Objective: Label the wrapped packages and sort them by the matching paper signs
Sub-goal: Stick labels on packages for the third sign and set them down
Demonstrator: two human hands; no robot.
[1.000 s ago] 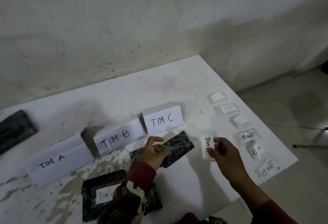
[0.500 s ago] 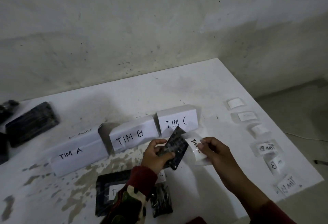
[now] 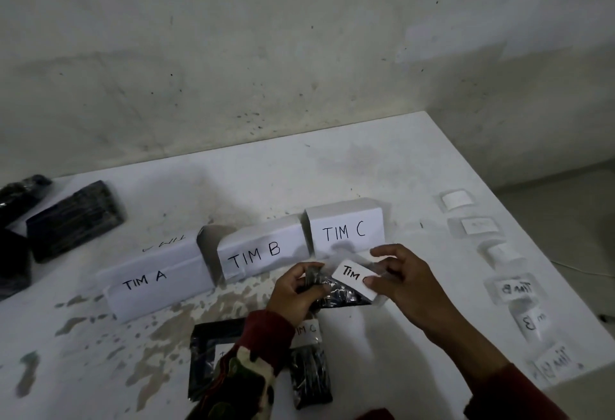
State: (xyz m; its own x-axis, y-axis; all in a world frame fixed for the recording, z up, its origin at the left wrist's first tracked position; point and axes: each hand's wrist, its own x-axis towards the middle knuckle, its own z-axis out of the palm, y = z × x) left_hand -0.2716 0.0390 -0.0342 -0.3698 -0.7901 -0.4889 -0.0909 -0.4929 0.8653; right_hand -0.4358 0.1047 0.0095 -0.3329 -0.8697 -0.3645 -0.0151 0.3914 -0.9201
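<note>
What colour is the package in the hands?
Shiny black package, best in the head view.

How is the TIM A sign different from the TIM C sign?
The TIM A sign is the leftmost of the row and nearest the person; the TIM C sign is rightmost and farthest back. TIM A looks wider and lower, TIM C narrower and taller. Both are folded white paper with black handwriting.

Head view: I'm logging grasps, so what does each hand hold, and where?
Left hand grips the black package at its left end; right hand pinches the label at its right end.
</note>
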